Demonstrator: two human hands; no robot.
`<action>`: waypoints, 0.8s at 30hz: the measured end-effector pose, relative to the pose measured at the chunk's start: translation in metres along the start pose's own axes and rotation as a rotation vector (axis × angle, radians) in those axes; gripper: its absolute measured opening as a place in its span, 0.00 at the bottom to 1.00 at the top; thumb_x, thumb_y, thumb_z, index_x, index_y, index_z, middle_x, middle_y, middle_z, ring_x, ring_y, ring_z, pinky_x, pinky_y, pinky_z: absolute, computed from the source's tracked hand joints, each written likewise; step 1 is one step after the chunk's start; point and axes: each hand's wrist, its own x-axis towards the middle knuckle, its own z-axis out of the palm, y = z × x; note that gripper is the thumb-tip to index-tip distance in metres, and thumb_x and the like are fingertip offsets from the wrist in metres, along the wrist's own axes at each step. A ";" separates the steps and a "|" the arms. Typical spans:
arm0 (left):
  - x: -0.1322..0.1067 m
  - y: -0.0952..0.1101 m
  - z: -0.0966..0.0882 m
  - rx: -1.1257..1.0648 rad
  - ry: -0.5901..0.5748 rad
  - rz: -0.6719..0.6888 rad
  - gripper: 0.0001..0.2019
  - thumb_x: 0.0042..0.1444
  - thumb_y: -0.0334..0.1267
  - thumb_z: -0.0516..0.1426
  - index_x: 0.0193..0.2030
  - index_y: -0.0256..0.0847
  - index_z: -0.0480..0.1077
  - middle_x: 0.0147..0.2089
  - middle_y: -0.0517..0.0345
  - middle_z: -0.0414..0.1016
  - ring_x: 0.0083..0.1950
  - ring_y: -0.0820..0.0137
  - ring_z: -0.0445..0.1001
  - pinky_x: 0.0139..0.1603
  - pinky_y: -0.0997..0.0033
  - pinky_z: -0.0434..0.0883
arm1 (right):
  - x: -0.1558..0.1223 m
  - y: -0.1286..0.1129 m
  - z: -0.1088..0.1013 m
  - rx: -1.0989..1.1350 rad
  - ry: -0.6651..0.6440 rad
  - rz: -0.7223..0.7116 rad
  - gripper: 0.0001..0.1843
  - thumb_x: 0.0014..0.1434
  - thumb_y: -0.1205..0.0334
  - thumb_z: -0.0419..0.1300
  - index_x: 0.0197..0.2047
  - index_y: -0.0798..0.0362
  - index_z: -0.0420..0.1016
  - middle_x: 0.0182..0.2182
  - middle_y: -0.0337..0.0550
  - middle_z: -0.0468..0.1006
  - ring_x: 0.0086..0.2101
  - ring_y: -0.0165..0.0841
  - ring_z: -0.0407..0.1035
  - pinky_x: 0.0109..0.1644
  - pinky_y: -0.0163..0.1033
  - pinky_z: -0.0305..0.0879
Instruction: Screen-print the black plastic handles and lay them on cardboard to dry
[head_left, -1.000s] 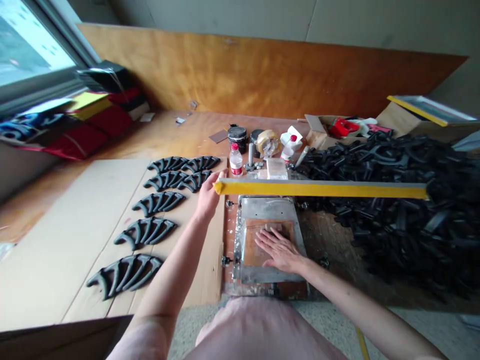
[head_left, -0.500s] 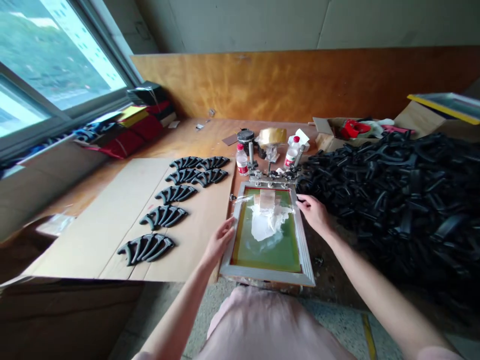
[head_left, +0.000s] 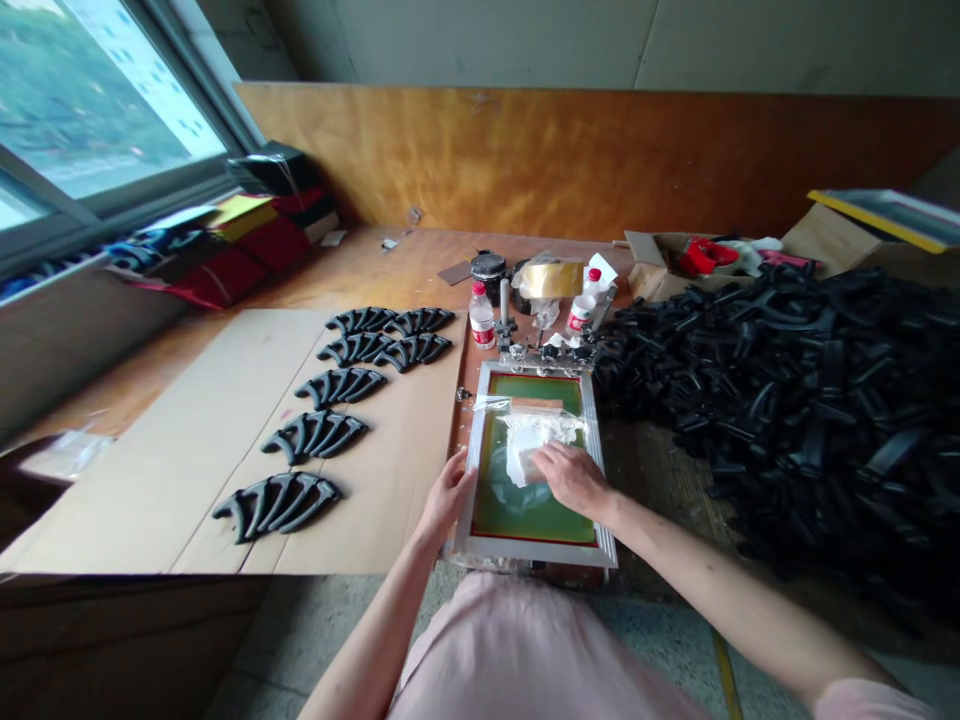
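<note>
A metal-framed printing screen (head_left: 471,470) with green mesh lies flat on the wooden bench in front of me. White ink (head_left: 525,440) is smeared over its middle. My left hand (head_left: 448,496) grips the frame's left rail near the front. My right hand (head_left: 574,477) rests on the mesh, fingers closed over a small squeegee (head_left: 531,462) in the white ink. Several black curved ribbed parts (head_left: 315,435) lie in rows on cardboard (head_left: 150,470) to the left.
A large heap of black plastic parts (head_left: 795,390) fills the right side. Behind the screen stand two small bottles (head_left: 480,318), a black tin, a tape roll and hinge clamps. Cardboard boxes sit at the back right, red and yellow items under the window.
The screen has been swung down flat from its raised position. My left hand slid toward the frame's front left. My right hand moved from the right rail onto the mesh.
</note>
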 end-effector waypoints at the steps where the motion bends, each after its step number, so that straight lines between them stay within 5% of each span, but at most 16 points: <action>1: 0.001 -0.001 0.000 0.003 -0.003 -0.002 0.41 0.47 0.59 0.62 0.65 0.40 0.62 0.38 0.56 0.77 0.38 0.66 0.77 0.36 0.71 0.72 | -0.007 -0.001 -0.003 0.011 -0.018 -0.058 0.12 0.60 0.74 0.51 0.39 0.54 0.75 0.37 0.47 0.77 0.39 0.37 0.68 0.40 0.39 0.62; 4: 0.002 -0.002 -0.001 0.014 0.003 0.007 0.39 0.47 0.59 0.62 0.63 0.40 0.64 0.38 0.56 0.78 0.38 0.66 0.77 0.36 0.71 0.72 | -0.009 0.003 -0.015 0.096 -0.081 -0.164 0.12 0.57 0.74 0.54 0.38 0.51 0.76 0.35 0.42 0.78 0.37 0.34 0.69 0.39 0.37 0.61; 7: 0.002 -0.003 -0.001 0.010 0.011 0.022 0.38 0.47 0.58 0.62 0.62 0.41 0.65 0.37 0.56 0.78 0.38 0.65 0.77 0.36 0.71 0.72 | 0.004 0.008 -0.019 0.143 -0.057 -0.087 0.08 0.55 0.70 0.58 0.34 0.49 0.76 0.33 0.40 0.78 0.36 0.34 0.70 0.37 0.36 0.62; 11: 0.003 -0.004 -0.001 -0.002 -0.007 0.028 0.38 0.48 0.57 0.62 0.62 0.38 0.64 0.35 0.57 0.77 0.36 0.66 0.76 0.34 0.71 0.71 | -0.001 -0.001 0.001 0.105 0.098 -0.013 0.13 0.57 0.74 0.54 0.40 0.52 0.77 0.39 0.45 0.79 0.40 0.35 0.71 0.42 0.38 0.64; 15: 0.002 -0.001 0.000 0.005 -0.013 0.022 0.37 0.48 0.58 0.61 0.61 0.38 0.64 0.32 0.58 0.76 0.32 0.68 0.75 0.31 0.72 0.70 | -0.022 -0.010 0.012 0.141 0.052 -0.082 0.14 0.59 0.72 0.55 0.44 0.51 0.77 0.38 0.43 0.79 0.37 0.33 0.72 0.40 0.36 0.65; 18: -0.004 0.011 -0.001 0.007 -0.018 0.011 0.39 0.47 0.58 0.62 0.62 0.38 0.63 0.32 0.58 0.76 0.32 0.68 0.75 0.31 0.72 0.70 | -0.005 -0.006 -0.004 0.164 0.084 0.020 0.14 0.61 0.64 0.59 0.50 0.46 0.75 0.39 0.40 0.80 0.37 0.32 0.73 0.40 0.35 0.66; 20: -0.012 0.026 -0.002 0.011 -0.035 -0.001 0.41 0.46 0.57 0.63 0.64 0.40 0.62 0.33 0.59 0.76 0.32 0.68 0.75 0.30 0.73 0.69 | 0.020 0.003 -0.024 0.162 0.162 0.126 0.23 0.61 0.59 0.61 0.60 0.42 0.68 0.45 0.40 0.79 0.39 0.33 0.74 0.42 0.36 0.67; 24: -0.031 0.071 -0.005 0.026 -0.063 0.022 0.38 0.48 0.58 0.62 0.64 0.45 0.64 0.33 0.60 0.77 0.31 0.69 0.74 0.28 0.75 0.67 | 0.046 0.044 -0.066 0.150 0.299 0.328 0.32 0.61 0.52 0.61 0.66 0.42 0.60 0.42 0.41 0.80 0.36 0.35 0.74 0.39 0.38 0.67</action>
